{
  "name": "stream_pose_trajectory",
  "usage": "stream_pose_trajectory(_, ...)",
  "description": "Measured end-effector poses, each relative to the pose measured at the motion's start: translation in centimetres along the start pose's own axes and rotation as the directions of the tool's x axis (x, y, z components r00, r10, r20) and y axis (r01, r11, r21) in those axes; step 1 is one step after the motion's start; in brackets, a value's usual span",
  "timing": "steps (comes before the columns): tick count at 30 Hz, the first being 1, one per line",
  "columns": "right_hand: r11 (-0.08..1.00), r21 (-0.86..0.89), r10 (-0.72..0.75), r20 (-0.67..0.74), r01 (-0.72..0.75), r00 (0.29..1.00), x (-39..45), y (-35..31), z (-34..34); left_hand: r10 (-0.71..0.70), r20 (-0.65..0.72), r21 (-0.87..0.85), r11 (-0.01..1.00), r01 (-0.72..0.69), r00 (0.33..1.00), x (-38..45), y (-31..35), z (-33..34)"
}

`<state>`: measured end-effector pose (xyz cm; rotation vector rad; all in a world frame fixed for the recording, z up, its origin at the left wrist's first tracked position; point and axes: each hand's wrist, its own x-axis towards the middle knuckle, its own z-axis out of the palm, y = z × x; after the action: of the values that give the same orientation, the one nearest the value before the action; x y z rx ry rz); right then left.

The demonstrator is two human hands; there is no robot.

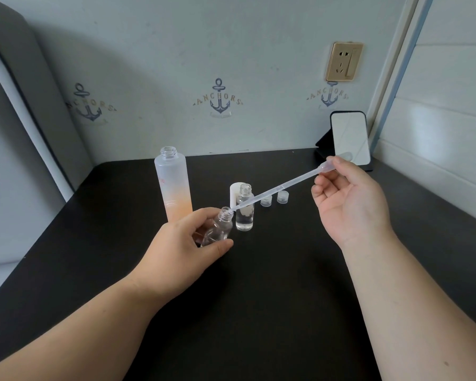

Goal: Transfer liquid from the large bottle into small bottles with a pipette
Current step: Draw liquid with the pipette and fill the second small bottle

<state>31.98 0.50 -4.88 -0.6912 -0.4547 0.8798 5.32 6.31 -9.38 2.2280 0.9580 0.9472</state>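
While both hands' fingers grip small bottle (217, 226), pipette (275, 189): black table (272, 270), anchor-print wall (220, 99).

The word "ANCHORS" is arching across each of three navy anchor emblems on the wall (176, 50): one at left (87, 104), one in the middle (219, 99), one at right (329, 95). Red marks are showing on the large bottle (171, 182), too small to read.

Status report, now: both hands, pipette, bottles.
Left hand grips tilted small bottle. Right hand pinches pipette bulb, tip at that bottle's mouth. Large bottle open, upright. Nothing in the way.
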Motion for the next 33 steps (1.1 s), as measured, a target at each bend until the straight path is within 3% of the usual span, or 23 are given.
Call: stream_pose_trajectory(33,0.999,-0.048,-0.012,0.012,0.013,1.0,0.14,-0.02,-0.13,0.039,0.034,0.03,0.999,-0.04,0.999,-0.03,0.29,-0.13)
